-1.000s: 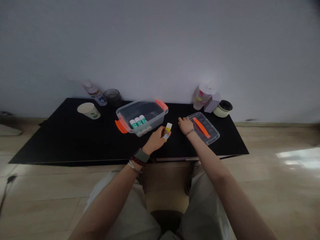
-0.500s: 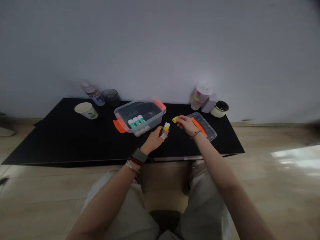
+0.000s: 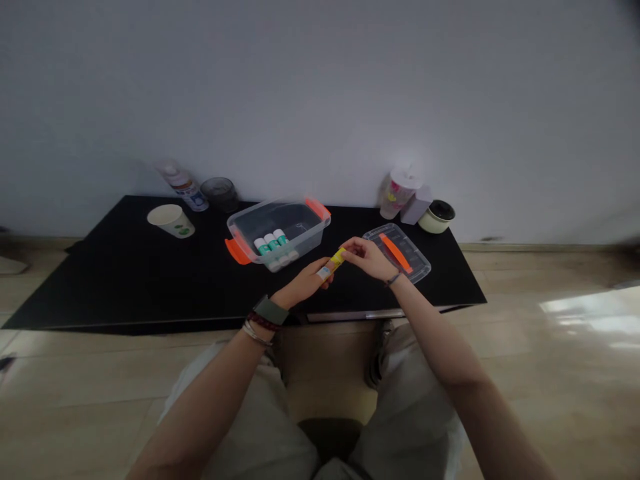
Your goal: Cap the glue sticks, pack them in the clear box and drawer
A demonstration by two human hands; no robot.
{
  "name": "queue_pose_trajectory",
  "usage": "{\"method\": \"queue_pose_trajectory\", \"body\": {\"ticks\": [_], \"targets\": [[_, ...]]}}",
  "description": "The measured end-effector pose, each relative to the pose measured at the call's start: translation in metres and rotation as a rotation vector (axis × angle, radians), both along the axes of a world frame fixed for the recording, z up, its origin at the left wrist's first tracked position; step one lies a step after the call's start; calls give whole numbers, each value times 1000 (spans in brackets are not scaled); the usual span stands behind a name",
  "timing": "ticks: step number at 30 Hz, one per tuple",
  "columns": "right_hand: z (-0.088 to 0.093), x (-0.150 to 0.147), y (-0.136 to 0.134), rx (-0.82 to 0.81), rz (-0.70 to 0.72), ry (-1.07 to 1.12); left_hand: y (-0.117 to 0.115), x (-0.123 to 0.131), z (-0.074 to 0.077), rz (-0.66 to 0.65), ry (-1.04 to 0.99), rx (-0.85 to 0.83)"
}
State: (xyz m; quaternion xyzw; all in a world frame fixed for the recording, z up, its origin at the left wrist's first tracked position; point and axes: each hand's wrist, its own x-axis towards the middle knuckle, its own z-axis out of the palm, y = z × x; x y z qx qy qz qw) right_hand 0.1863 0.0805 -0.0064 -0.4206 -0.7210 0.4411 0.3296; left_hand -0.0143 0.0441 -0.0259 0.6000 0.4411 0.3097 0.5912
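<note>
My left hand (image 3: 306, 285) grips a small yellow glue stick (image 3: 331, 265) by its lower end, over the front of the black table (image 3: 125, 280). My right hand (image 3: 367, 257) is closed on the stick's top end, where its yellow cap sits; the cap is mostly hidden by the fingers. Both hands meet just in front of a clear plastic box (image 3: 280, 233) with orange latches. Inside that box lie three green-and-white glue sticks (image 3: 273, 243) side by side.
The box's clear lid (image 3: 400, 252) with an orange handle lies right of my hands. A paper cup (image 3: 171, 220), a spray bottle (image 3: 181, 181) and a dark glass (image 3: 220, 193) stand back left. A lidded drink cup (image 3: 397, 192), a small box (image 3: 416, 203) and a round tin (image 3: 437, 215) stand back right.
My right hand lifted a yellow cap from beside the lid and carried it left to the glue stick held in my left hand. The two hands now meet on the stick.
</note>
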Motion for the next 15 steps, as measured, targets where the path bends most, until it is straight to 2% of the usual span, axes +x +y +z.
{"method": "queue_pose_trajectory", "body": {"ticks": [4,7,11,15], "targets": [[20,0,-13,185,-28,-59,-8,3,15,-98,-155,-86],[30,-3,-21,324,-25,-213,-13,6,20,-163,-187,-88],[32,-10,-23,368,-27,-419,-16,12,18,-144,-151,-12],[26,-14,-21,357,-92,-535,-18,17,16,-85,-93,71]]}}
